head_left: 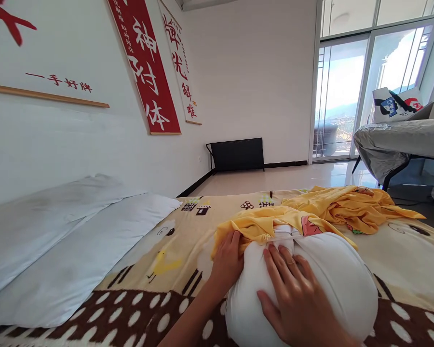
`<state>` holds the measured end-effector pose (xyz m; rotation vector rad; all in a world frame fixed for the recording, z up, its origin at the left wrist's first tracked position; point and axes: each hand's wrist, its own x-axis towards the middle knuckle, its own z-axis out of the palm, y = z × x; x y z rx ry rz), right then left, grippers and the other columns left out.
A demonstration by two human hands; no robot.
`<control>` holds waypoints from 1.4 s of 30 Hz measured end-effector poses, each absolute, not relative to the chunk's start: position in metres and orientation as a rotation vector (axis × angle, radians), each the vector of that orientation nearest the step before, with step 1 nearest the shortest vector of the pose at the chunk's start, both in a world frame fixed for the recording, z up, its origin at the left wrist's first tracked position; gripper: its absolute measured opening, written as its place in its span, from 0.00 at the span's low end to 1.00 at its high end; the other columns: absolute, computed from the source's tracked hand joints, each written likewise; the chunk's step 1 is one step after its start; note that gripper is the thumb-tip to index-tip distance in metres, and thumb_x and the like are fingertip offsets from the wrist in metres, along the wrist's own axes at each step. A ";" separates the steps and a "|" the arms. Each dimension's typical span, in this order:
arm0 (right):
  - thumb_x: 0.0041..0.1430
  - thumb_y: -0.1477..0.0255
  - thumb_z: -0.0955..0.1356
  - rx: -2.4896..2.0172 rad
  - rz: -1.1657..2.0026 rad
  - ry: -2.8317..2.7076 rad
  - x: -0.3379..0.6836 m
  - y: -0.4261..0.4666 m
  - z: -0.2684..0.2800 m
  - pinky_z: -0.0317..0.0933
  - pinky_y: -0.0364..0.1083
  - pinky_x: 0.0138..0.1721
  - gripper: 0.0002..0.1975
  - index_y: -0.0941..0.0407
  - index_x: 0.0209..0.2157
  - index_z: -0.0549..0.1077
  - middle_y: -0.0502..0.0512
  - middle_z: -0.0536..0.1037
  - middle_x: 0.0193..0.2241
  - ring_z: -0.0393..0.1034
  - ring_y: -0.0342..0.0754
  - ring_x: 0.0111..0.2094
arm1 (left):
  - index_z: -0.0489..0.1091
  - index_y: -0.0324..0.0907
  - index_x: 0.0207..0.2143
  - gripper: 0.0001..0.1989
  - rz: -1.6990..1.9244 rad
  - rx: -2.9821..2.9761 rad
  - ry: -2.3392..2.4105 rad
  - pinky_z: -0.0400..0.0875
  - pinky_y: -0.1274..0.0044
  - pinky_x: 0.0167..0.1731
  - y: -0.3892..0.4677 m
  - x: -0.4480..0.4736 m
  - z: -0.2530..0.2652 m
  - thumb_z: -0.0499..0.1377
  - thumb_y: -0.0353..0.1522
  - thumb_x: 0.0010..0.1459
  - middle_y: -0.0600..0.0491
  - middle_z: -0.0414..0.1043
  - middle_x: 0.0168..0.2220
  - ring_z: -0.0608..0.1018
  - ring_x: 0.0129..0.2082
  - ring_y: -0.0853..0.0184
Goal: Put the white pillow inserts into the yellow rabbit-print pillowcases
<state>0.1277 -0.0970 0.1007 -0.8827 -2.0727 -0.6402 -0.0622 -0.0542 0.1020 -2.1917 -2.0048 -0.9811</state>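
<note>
A plump white pillow [342,284] lies on the patterned blanket in front of me, its far end inside a yellow pillowcase [253,222]. My left hand [228,258] is closed on the pillowcase's edge at the pillow's left side; its fingertips are partly hidden by the cloth. Spread flat, my right hand [292,284] presses on top of the white pillow, with its fingertips close to the pillowcase opening. Another crumpled yellow cloth [347,207] with printed patches rests just beyond, to the right.
Two white pillows [104,246] lie at the left on the blanket [148,274]. Past its far edge, a black folded frame [237,154] leans against the wall. A table under silvery plastic [401,140] stands at the right, bearing a printed bag [396,106]. Scrolls [148,72] hang on the left wall.
</note>
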 end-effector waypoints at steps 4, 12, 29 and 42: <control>0.58 0.56 0.60 -0.931 -0.557 -2.200 0.131 -0.101 0.103 0.54 0.57 0.50 0.30 0.61 0.54 0.68 0.64 0.67 0.56 0.62 0.62 0.54 | 0.62 0.40 0.46 0.14 -0.796 -2.167 -1.952 0.66 0.65 0.47 -0.054 -0.065 0.099 0.51 0.28 0.56 0.43 0.67 0.48 0.70 0.49 0.56; 0.59 0.57 0.60 -0.961 -0.177 -2.503 0.129 -0.100 0.113 0.47 0.59 0.56 0.30 0.55 0.59 0.61 0.62 0.63 0.59 0.56 0.60 0.59 | 0.61 0.37 0.49 0.16 -0.731 -1.769 -1.438 0.65 0.69 0.41 -0.099 -0.079 0.082 0.50 0.24 0.58 0.45 0.70 0.41 0.71 0.41 0.58; 0.58 0.66 0.62 -0.563 -0.323 -2.528 0.095 -0.116 0.113 0.57 0.54 0.49 0.17 0.64 0.42 0.72 0.65 0.76 0.41 0.67 0.55 0.45 | 0.66 0.41 0.32 0.12 -0.664 -2.005 -1.583 0.65 0.75 0.32 -0.132 -0.068 0.111 0.50 0.19 0.49 0.53 0.70 0.30 0.72 0.32 0.64; 0.55 0.54 0.65 -0.899 -0.553 -2.233 0.248 -0.101 0.102 0.60 0.53 0.49 0.35 0.55 0.60 0.59 0.61 0.68 0.55 0.63 0.57 0.54 | 0.70 0.35 0.39 0.15 -0.198 -2.033 -1.240 0.68 0.68 0.31 -0.173 -0.031 0.139 0.50 0.22 0.48 0.43 0.73 0.34 0.74 0.32 0.57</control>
